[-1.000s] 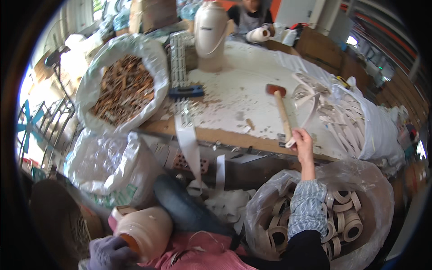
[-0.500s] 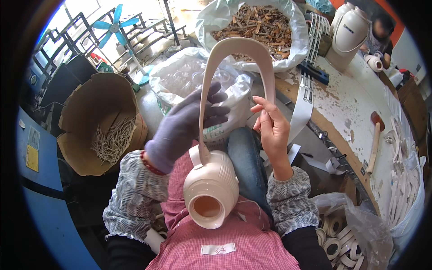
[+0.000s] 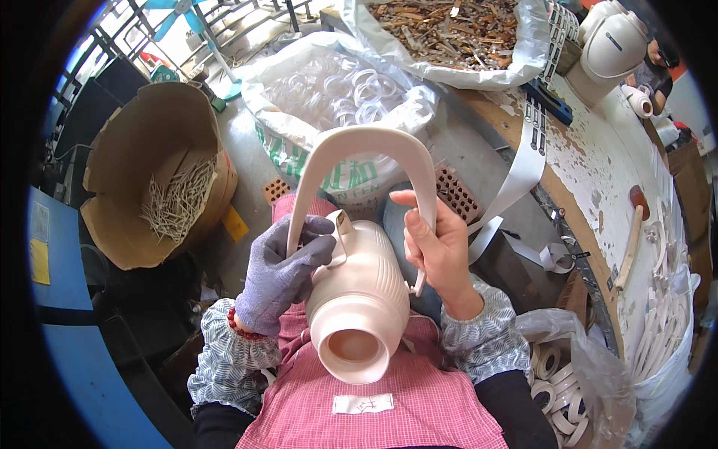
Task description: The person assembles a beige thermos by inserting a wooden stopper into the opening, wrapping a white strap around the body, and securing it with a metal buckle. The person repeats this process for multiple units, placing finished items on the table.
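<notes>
A pale pink plastic flask body (image 3: 359,277) lies across my lap with its round open mouth facing me. Over it arches a wide carrying handle (image 3: 366,142) of the same colour. My left hand (image 3: 288,266), in a grey-purple glove, is closed around the lower left arm of this handle, beside the small lug on the body; that end of the handle is hidden by the glove. My bare right hand (image 3: 437,251) holds the handle's right arm between thumb and fingers. The handle's right end is beside the body's right side; I cannot tell whether it is joined there.
A cardboard drum (image 3: 153,179) with thin sticks stands at left. Ahead are a sack of clear plastic rings (image 3: 336,90) and a sack of brown scraps (image 3: 449,37). On the right workbench (image 3: 591,179) lies a hammer (image 3: 632,239). White rings fill a bag (image 3: 557,389) lower right.
The handle has come down lower over the flask body, its right arm now at the body's side. My left hand has moved down and gripped the left arm; my right hand has closed on the right arm.
</notes>
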The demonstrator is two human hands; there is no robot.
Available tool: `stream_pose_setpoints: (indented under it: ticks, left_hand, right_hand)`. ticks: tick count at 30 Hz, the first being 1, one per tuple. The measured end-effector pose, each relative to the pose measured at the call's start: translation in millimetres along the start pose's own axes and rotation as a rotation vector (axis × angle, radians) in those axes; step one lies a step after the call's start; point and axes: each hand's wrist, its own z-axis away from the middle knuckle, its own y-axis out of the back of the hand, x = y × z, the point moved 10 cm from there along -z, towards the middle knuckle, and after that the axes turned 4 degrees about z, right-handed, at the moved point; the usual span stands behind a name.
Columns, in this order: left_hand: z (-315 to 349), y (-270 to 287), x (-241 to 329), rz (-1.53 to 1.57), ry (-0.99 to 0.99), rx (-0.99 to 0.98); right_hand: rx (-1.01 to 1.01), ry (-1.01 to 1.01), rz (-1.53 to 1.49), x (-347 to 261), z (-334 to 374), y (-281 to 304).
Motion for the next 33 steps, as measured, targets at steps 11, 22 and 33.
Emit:
stream_pose_setpoints:
  ticks: [11, 22, 33]
  left_hand:
    - [19.9, 47.2, -92.6, 0.342, 0.009, 0.025]
    - [28.5, 23.5, -87.6, 0.403, -0.108, 0.138]
    - [36.0, 57.8, 53.7, 0.375, -0.727, -0.138]
  right_hand:
    - [-0.217, -0.275, 0.020, 56.7, 16.2, -40.5]
    - [-0.205, -0.268, -0.174, 64.2, 22.3, -23.2]
    - [-0.174, 0.930, 0.673, -66.2, -12.3, -84.0]
